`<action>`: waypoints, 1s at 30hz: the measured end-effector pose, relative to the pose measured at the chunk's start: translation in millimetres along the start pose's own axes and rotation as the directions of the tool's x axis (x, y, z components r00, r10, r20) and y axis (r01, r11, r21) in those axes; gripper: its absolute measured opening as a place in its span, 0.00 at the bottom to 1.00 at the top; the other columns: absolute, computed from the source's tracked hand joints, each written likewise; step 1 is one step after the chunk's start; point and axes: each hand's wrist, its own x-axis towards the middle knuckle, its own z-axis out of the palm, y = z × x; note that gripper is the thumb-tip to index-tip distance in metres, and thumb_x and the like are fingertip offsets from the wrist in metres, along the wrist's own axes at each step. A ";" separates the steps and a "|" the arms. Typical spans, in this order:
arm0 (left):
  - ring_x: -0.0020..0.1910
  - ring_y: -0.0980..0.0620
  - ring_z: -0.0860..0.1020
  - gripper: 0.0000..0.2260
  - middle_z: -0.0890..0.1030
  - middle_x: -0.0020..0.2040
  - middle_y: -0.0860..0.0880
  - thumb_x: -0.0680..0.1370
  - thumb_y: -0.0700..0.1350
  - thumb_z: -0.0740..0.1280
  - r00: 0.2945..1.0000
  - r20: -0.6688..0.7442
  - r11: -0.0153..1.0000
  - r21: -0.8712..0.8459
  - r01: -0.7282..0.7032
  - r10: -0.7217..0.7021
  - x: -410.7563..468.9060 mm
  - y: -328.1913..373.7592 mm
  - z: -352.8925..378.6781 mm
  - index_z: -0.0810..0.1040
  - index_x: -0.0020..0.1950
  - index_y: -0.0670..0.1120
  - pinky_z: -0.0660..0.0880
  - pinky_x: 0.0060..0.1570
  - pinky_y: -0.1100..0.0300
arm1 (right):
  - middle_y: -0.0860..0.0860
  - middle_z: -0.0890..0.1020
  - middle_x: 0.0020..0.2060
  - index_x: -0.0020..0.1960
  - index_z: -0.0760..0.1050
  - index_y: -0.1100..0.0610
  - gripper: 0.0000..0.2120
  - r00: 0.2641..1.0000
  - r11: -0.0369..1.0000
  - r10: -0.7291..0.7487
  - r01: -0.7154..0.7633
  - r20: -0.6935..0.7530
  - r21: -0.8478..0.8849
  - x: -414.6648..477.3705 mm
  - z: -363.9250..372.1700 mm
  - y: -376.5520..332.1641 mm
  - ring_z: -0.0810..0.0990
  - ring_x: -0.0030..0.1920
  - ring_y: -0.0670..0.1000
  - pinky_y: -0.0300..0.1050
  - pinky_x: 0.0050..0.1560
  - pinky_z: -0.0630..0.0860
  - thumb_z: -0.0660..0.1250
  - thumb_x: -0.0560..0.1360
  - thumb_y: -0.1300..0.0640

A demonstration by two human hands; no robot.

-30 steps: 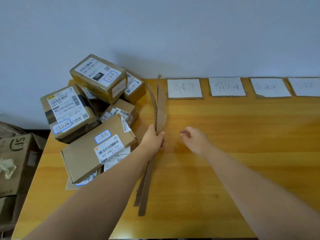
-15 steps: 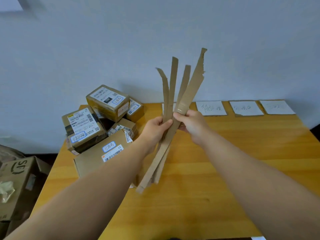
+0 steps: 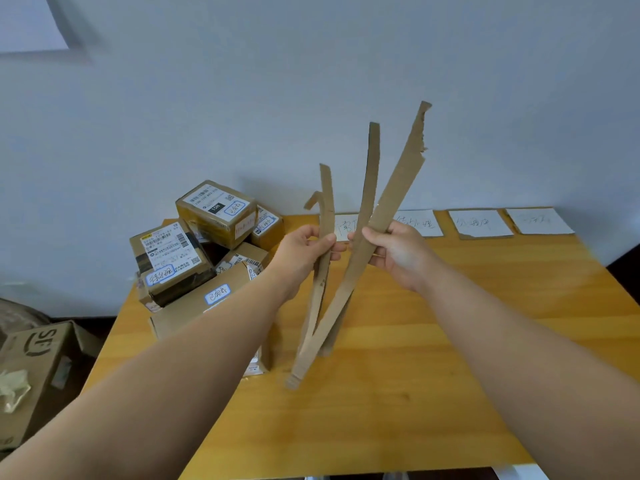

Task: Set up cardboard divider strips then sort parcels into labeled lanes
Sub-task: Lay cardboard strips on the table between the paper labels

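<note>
Several long brown cardboard strips stand nearly upright above the wooden table (image 3: 450,341), fanned apart. My left hand (image 3: 304,251) grips the narrower strips (image 3: 323,244) at their middle. My right hand (image 3: 398,251) is shut on the widest strip (image 3: 398,195), which has a torn top end and leans right. Its lower end crosses the others near the tabletop. A pile of taped parcels (image 3: 207,244) with printed shipping labels sits at the table's back left. White handwritten lane labels (image 3: 479,223) lie in a row along the back edge against the wall.
A brown carton marked SF (image 3: 38,368) sits on the floor left of the table. The grey wall rises directly behind the table. The table's right edge (image 3: 609,282) drops to a dark floor.
The strips were lifted off the table and held up. My right hand took hold of the widest strip and has pulled it rightward, spreading the bunch apart.
</note>
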 end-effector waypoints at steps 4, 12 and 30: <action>0.43 0.50 0.82 0.03 0.83 0.47 0.45 0.79 0.42 0.65 1.000 -0.009 1.000 -0.004 0.003 -0.003 0.7 5.6 0.3 0.77 0.51 0.44 0.80 0.47 0.55 | 0.54 0.83 0.48 0.51 0.79 0.57 0.08 1.000 1.000 0.010 -0.010 -0.016 0.025 -3.0 -2.4 -2.7 0.81 0.51 0.55 0.49 0.47 0.79 0.64 0.78 0.66; 0.39 0.49 0.81 0.06 0.82 0.43 0.45 0.78 0.42 0.67 0.997 0.073 1.000 0.006 -0.004 0.003 -5.6 5.6 9.0 0.76 0.52 0.42 0.80 0.48 0.52 | 0.57 0.85 0.49 0.54 0.80 0.61 0.09 0.998 1.000 0.024 -0.025 -0.064 -0.010 -8.5 3.9 0.5 0.84 0.49 0.57 0.55 0.51 0.81 0.69 0.75 0.64; 0.44 0.50 0.80 0.08 0.83 0.44 0.46 0.80 0.44 0.64 0.995 -0.041 0.989 0.107 0.098 -0.094 5.9 -17.6 1.6 0.82 0.49 0.43 0.80 0.48 0.57 | 0.57 0.84 0.47 0.60 0.72 0.59 0.11 0.979 0.969 0.143 -0.168 -0.143 -0.182 10.3 18.1 24.7 0.83 0.50 0.56 0.57 0.56 0.78 0.58 0.82 0.56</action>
